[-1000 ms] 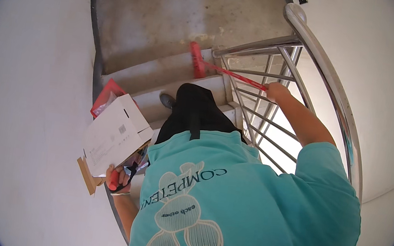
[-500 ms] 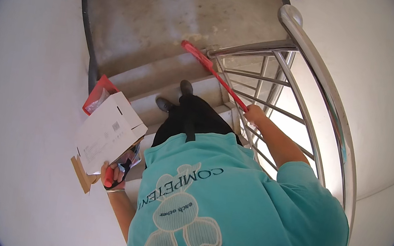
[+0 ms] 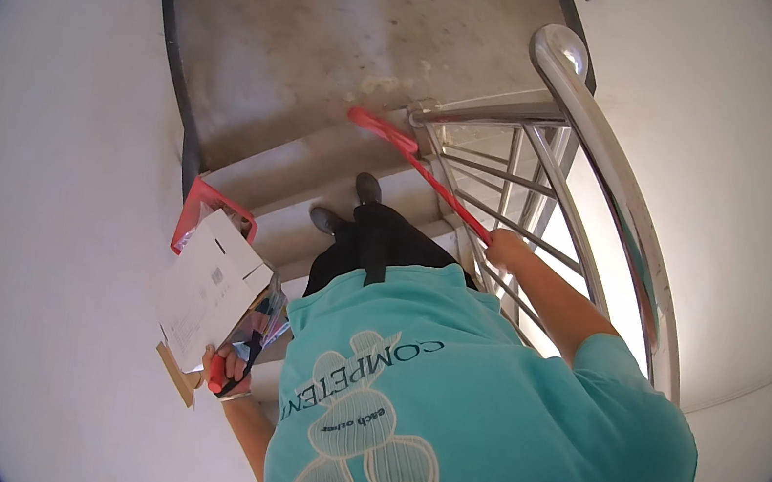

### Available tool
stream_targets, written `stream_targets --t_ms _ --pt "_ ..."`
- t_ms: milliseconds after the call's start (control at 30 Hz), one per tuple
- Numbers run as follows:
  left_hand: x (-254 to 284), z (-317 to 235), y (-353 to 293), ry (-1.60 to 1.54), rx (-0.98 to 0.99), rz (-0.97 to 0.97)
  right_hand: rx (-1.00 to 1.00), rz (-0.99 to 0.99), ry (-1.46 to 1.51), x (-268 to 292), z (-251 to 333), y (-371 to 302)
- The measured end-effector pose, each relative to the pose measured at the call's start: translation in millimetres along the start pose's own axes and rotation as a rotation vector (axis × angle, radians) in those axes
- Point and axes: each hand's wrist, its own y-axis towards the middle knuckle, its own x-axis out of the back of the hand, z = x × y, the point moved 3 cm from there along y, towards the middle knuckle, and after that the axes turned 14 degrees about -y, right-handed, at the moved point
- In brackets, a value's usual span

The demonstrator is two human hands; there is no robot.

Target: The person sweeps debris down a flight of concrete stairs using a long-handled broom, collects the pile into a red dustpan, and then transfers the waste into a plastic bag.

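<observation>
My right hand [image 3: 506, 251] is closed round the red handle of a broom [image 3: 447, 190], whose red head is held out over the stairs near the railing post. My left hand [image 3: 233, 369] grips the red handle end of what looks like a dustpan [image 3: 189, 215]. A black strap also crosses its fingers. Above that hand a white cardboard box [image 3: 215, 281] leans, hiding most of the dustpan. Clear crinkled plastic wrap [image 3: 258, 322] and a brown cardboard flap [image 3: 177, 375] show at the box's sides.
I stand on grey stairs [image 3: 284, 227] that lead down to a concrete landing [image 3: 287, 30] with a dark border. A metal railing [image 3: 605, 154] runs along my right, close to my arm. A white wall [image 3: 67, 196] rises on my left.
Box and dustpan have shifted slightly right and downward in view, with more of the red rim showing. The broom head sits a little lower. Both hands keep their grip.
</observation>
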Motion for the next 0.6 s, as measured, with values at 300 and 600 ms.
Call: stream_targets --t_ms 300,600 --pt "-43 -11 15 -0.173 -0.008 0.003 0.072 -0.159 -0.075 88 65 80" --pt "49 -77 -2 -0.345 -0.009 -0.097 -0.018 -0.081 -0.156 61 118 37"
